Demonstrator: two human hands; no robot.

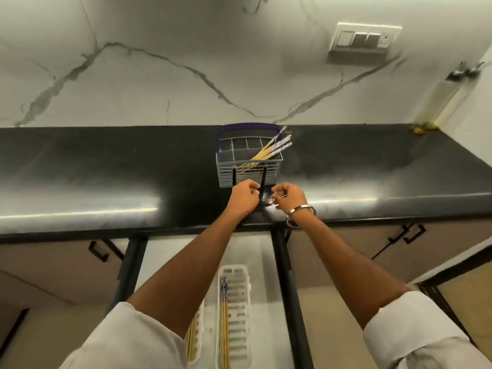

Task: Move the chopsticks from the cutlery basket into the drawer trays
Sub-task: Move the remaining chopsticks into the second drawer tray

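Chopsticks point(271, 149) lean rightward in the cutlery basket point(249, 166) on the black table point(106, 169); more already lie in the near drawer trays point(234, 315). Left hand point(243, 197) and right hand point(288, 197) hover curled just before the basket; whether either holds anything, I cannot tell.

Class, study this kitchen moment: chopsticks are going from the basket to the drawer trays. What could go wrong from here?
1. The remaining chopsticks lean out over the right rim of the cutlery basket; a bump from either hand could tip them onto the counter.
2. The trays sit low in the open drawer, partly hidden by the left forearm, so a dropped chopstick might miss them.
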